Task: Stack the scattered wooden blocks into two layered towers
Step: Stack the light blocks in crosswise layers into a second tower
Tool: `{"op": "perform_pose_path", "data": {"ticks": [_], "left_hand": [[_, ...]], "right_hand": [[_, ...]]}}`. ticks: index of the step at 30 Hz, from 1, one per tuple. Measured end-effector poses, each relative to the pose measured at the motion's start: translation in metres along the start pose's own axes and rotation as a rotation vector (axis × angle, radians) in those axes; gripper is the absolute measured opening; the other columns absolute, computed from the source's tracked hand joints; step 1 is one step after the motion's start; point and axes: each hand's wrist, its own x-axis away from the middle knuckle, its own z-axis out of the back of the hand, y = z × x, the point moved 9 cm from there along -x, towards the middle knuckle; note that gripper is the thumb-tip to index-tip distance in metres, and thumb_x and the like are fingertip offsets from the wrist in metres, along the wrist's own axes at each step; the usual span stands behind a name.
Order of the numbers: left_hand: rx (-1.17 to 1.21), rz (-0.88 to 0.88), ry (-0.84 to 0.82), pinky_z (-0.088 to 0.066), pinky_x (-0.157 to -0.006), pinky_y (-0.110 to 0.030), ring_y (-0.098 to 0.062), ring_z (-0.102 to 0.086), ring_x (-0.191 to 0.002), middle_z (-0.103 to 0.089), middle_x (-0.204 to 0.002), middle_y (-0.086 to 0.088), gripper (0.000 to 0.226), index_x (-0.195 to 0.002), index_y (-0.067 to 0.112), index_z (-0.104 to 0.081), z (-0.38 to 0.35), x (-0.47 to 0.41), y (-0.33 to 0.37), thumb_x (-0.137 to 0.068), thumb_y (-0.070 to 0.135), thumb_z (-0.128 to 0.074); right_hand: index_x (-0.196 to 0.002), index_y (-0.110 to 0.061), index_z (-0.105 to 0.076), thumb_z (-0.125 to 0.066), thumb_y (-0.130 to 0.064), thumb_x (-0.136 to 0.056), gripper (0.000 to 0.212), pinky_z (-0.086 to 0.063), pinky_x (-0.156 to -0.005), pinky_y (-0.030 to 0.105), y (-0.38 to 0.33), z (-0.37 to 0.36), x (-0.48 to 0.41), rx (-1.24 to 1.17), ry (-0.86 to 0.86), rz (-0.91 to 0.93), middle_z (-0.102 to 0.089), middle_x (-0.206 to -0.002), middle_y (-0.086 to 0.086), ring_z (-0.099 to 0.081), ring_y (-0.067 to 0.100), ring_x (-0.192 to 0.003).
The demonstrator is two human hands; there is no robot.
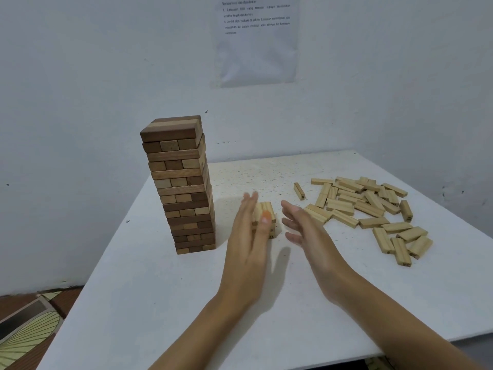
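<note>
A tall tower of dark and light brown blocks (184,188) stands at the table's left. To its right sits a short stack of pale wooden blocks (267,213), a few layers high. My left hand (248,236) is flat against the stack's left side, fingers straight, partly hiding it. My right hand (304,231) is open just right of the stack, a small gap away, holding nothing. Several pale blocks lie scattered in a heap (373,209) at the right, and one lone block (299,191) lies between heap and stack.
The white table (160,303) meets a white wall at the back, with a printed sheet (256,41) taped above. The table's left edge drops to a patterned floor (29,327). The near right edge lies close to my right forearm.
</note>
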Motion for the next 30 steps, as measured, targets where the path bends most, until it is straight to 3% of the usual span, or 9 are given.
{"op": "perform_pose_path", "data": {"ticks": [3,6,9,13,16,18,22,25,30], "left_hand": [[-0.104,-0.202,-0.038,-0.032,-0.101,-0.009,0.008,-0.038,-0.127,-0.046,-0.134,0.020,0.037,-0.129,0.034,-0.046,-0.015,-0.001,0.023,-0.092,0.031,-0.046],[-0.103,-0.239,-0.101,-0.037,-0.090,-0.009,0.003,-0.048,-0.113,-0.055,-0.115,0.018,0.029,-0.113,0.032,-0.055,-0.039,-0.010,0.036,-0.091,0.013,-0.051],[-0.083,-0.228,-0.154,-0.039,-0.085,-0.008,0.005,-0.051,-0.106,-0.056,-0.111,0.014,0.031,-0.107,0.028,-0.057,-0.065,-0.024,0.039,-0.089,0.003,-0.053],[-0.141,-0.212,-0.237,-0.037,-0.082,-0.005,0.001,-0.053,-0.101,-0.061,-0.109,0.009,0.028,-0.107,0.018,-0.062,-0.103,-0.045,0.030,-0.087,0.000,-0.054],[-0.301,-0.275,-0.356,-0.039,-0.089,-0.017,-0.009,-0.053,-0.105,-0.063,-0.110,0.006,0.026,-0.106,0.015,-0.064,-0.133,-0.058,0.021,-0.086,0.002,-0.057],[-0.412,-0.327,-0.426,-0.039,-0.093,-0.028,-0.015,-0.051,-0.108,-0.061,-0.111,0.003,0.026,-0.108,0.016,-0.065,-0.149,-0.064,0.015,-0.087,0.003,-0.057],[-0.771,-0.476,-0.501,-0.034,-0.093,-0.031,-0.020,-0.042,-0.113,-0.048,-0.122,0.000,0.030,-0.124,0.021,-0.058,-0.171,-0.068,0.002,-0.095,0.013,-0.051],[-0.889,-0.531,-0.511,-0.029,-0.091,-0.027,-0.018,-0.038,-0.113,-0.043,-0.124,0.001,0.031,-0.128,0.025,-0.055,-0.177,-0.070,-0.003,-0.098,0.020,-0.048],[-0.801,-0.545,-0.482,-0.030,-0.086,-0.025,-0.018,-0.042,-0.107,-0.047,-0.118,0.001,0.023,-0.117,0.018,-0.058,-0.178,-0.073,0.000,-0.094,0.018,-0.055]], "right_hand": [[-0.120,-0.024,-0.064,-0.037,-0.024,-0.103,0.032,-0.050,-0.096,0.034,-0.019,0.022,0.003,-0.015,0.079,0.121,-0.064,-0.120,-0.003,-0.062,0.011,-0.106],[-0.106,-0.018,-0.069,-0.046,-0.008,-0.097,0.027,-0.053,-0.086,0.032,-0.028,0.050,0.002,0.011,0.123,0.170,-0.071,-0.103,0.001,-0.065,0.016,-0.093],[-0.103,-0.018,-0.070,-0.050,0.002,-0.090,0.032,-0.052,-0.080,0.024,-0.030,0.083,-0.002,0.098,0.177,0.193,-0.073,-0.095,0.001,-0.065,0.020,-0.094],[-0.094,-0.020,-0.072,-0.053,0.005,-0.088,0.032,-0.053,-0.080,0.026,-0.032,0.136,-0.009,0.267,0.287,0.229,-0.073,-0.086,-0.003,-0.066,0.020,-0.092],[-0.092,-0.023,-0.072,-0.056,0.001,-0.090,0.029,-0.048,-0.070,0.008,-0.032,0.165,-0.018,0.514,0.315,0.209,-0.071,-0.095,-0.006,-0.063,0.006,-0.083],[-0.101,-0.021,-0.073,-0.059,-0.007,-0.092,0.022,-0.041,-0.072,0.004,-0.028,0.174,-0.025,0.764,0.268,0.208,-0.067,-0.099,-0.008,-0.056,-0.001,-0.086],[-0.118,-0.024,-0.068,-0.060,-0.032,-0.095,0.026,-0.038,-0.093,0.028,-0.014,0.172,-0.035,1.156,0.106,0.226,-0.064,-0.111,-0.009,-0.048,0.014,-0.109],[-0.126,-0.027,-0.062,-0.050,-0.042,-0.098,0.034,-0.030,-0.091,0.028,-0.010,0.169,-0.037,1.282,0.034,0.201,-0.057,-0.118,-0.009,-0.041,0.013,-0.114],[-0.121,-0.026,-0.064,-0.053,-0.034,-0.098,0.027,-0.029,-0.091,0.027,-0.014,0.166,-0.045,1.301,-0.036,0.158,-0.054,-0.111,-0.002,-0.038,0.015,-0.110]]}}
